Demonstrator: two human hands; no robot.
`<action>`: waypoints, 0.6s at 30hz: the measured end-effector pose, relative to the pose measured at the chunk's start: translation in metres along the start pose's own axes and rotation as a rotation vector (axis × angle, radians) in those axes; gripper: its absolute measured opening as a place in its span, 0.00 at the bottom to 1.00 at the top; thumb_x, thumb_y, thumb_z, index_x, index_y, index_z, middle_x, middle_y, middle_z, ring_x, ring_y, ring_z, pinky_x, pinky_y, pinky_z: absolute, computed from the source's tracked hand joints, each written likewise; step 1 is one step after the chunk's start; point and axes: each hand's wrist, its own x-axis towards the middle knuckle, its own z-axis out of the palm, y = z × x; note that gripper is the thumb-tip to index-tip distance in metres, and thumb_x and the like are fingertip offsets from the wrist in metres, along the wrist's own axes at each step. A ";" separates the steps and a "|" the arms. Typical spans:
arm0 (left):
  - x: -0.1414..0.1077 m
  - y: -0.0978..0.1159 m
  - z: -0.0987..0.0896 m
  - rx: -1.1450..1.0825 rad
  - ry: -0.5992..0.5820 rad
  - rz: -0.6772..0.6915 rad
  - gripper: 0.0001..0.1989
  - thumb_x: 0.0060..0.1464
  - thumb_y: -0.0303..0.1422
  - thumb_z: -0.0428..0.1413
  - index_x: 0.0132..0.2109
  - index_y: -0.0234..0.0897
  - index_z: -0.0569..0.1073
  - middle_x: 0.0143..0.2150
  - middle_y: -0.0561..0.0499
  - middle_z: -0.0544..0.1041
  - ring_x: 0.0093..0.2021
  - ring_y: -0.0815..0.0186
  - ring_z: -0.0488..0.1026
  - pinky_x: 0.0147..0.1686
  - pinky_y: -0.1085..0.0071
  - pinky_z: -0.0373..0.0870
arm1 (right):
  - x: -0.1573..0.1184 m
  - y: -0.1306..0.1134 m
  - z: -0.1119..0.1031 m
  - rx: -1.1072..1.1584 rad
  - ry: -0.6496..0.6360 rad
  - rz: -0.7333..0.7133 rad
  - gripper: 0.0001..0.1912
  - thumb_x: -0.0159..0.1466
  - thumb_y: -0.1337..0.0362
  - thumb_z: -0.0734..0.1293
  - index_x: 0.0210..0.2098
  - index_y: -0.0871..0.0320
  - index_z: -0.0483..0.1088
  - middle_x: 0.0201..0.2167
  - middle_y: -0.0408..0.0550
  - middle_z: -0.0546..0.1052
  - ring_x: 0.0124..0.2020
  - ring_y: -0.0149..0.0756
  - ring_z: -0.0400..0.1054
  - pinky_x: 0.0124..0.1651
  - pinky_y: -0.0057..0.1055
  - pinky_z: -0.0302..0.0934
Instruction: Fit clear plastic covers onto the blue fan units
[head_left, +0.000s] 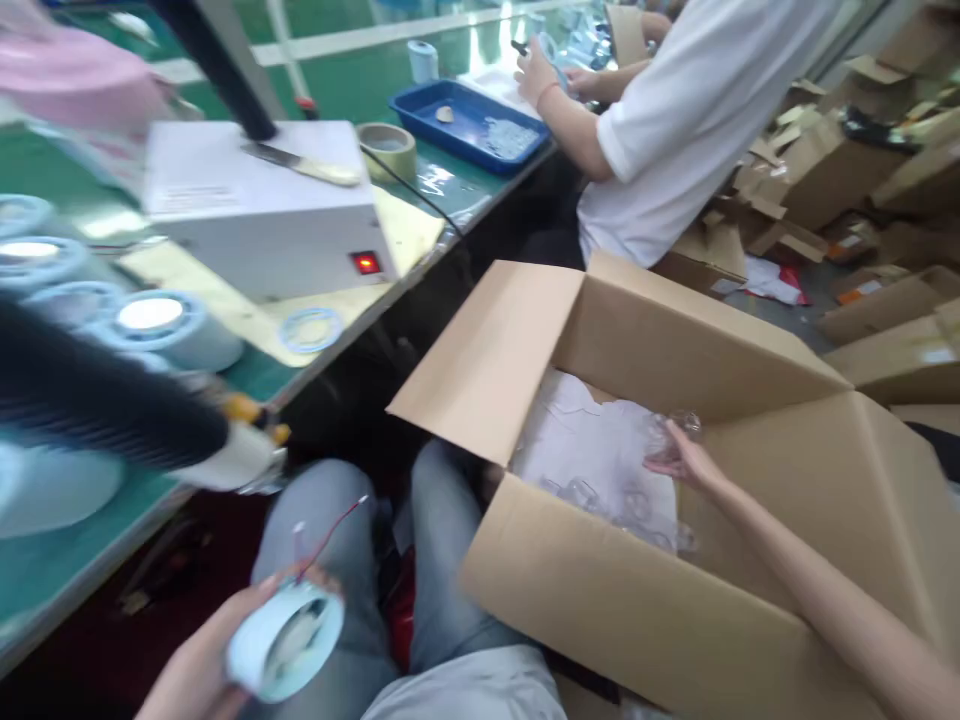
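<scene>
Low over my lap, my left hand [217, 640] grips a light-blue round plastic housing [251, 645]. Its open face is turned up towards me, and a thin red wire [330, 540] sticks out of its far side. My right hand [684, 460] reaches into a large open cardboard box [637, 590]. Its fingers are closed round a clear plastic piece [660, 432]. More clear plastic pieces [581, 495] lie below on white sheets [570, 430] in the box.
On the green bench at left stand several light-blue housings [180, 330], a white box with a lit red switch [270, 230], a tape roll [388, 155] and a blue tray [472, 125]. A black-handled tool [112, 390] hangs close by. A co-worker [667, 130] works beyond.
</scene>
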 end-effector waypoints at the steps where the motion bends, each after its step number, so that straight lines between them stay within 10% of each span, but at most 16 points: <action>1: -0.006 0.000 0.003 -0.007 -0.129 0.004 0.14 0.41 0.41 0.62 0.30 0.34 0.76 0.33 0.47 0.81 0.36 0.57 0.77 0.38 0.67 0.75 | -0.014 -0.011 0.002 0.042 -0.057 -0.067 0.20 0.71 0.54 0.52 0.31 0.59 0.66 0.28 0.48 0.75 0.35 0.36 0.75 0.40 0.35 0.71; 4: -0.022 -0.002 0.010 0.030 -0.359 0.135 0.14 0.48 0.42 0.58 0.34 0.33 0.73 0.32 0.47 0.79 0.35 0.60 0.76 0.35 0.70 0.73 | -0.073 -0.032 0.029 0.084 -0.324 -0.288 0.18 0.64 0.50 0.60 0.27 0.56 0.65 0.40 0.52 0.77 0.43 0.43 0.74 0.43 0.35 0.71; 7: -0.036 -0.003 0.010 0.279 -0.469 0.253 0.19 0.53 0.47 0.50 0.37 0.33 0.69 0.35 0.43 0.78 0.28 0.65 0.73 0.18 0.77 0.64 | -0.155 -0.035 0.080 -0.307 -0.673 -0.904 0.15 0.61 0.55 0.65 0.46 0.52 0.71 0.50 0.54 0.73 0.51 0.50 0.69 0.49 0.44 0.69; 12: -0.064 0.002 -0.001 0.499 -0.453 0.374 0.16 0.55 0.42 0.52 0.37 0.32 0.74 0.30 0.49 0.74 0.22 0.71 0.64 0.15 0.78 0.55 | -0.266 -0.027 0.175 -0.739 -0.470 -1.737 0.31 0.57 0.71 0.64 0.60 0.48 0.63 0.54 0.59 0.67 0.50 0.53 0.67 0.43 0.46 0.71; 15: -0.082 0.003 -0.009 0.594 -0.407 0.537 0.10 0.55 0.37 0.55 0.35 0.34 0.76 0.31 0.52 0.72 0.31 0.69 0.66 0.32 0.74 0.65 | -0.285 -0.031 0.209 -0.891 -0.273 -1.819 0.30 0.54 0.78 0.63 0.55 0.50 0.69 0.54 0.60 0.68 0.48 0.56 0.67 0.41 0.49 0.70; 18: -0.093 0.000 -0.017 0.678 -0.315 0.739 0.08 0.55 0.35 0.56 0.37 0.36 0.76 0.38 0.50 0.72 0.41 0.65 0.67 0.47 0.69 0.62 | -0.286 -0.040 0.221 -0.930 -0.423 -1.689 0.20 0.51 0.80 0.65 0.39 0.53 0.74 0.55 0.56 0.68 0.49 0.53 0.67 0.40 0.45 0.71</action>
